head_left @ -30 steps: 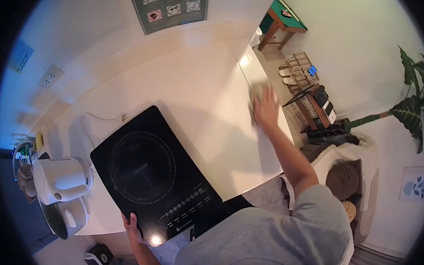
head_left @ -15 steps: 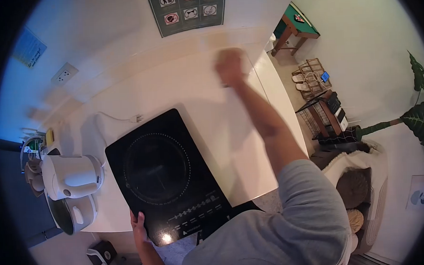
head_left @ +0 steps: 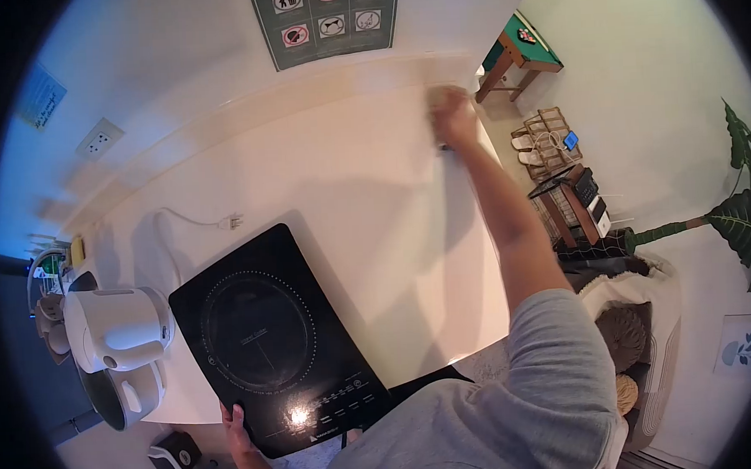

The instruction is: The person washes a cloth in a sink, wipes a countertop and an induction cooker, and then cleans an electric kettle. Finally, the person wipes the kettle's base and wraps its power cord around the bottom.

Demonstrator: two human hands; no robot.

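Observation:
A black induction cooktop [head_left: 258,332] with a round dotted cooking zone lies tilted across the near part of the white counter [head_left: 365,193]. At its lower left edge my left hand [head_left: 235,427] grips it, thumb on top and the other fingers hidden underneath. My right arm reaches far across the counter, and my right hand [head_left: 457,118] is down at its far right end, close to the wall. That hand looks closed and is blurred; I cannot make out what is under its fingers.
Left of the cooktop stand a white electric kettle [head_left: 116,330] and a second white appliance [head_left: 127,392]. A white power cord with a plug [head_left: 231,221] lies behind the cooktop, below a wall outlet [head_left: 101,140]. Beyond the counter's right edge are a rack [head_left: 547,143] and a plant [head_left: 735,210].
My right hand has moved right along the back of the counter, towards its far corner. My left hand stays on the cooktop, while the view has shifted slightly.

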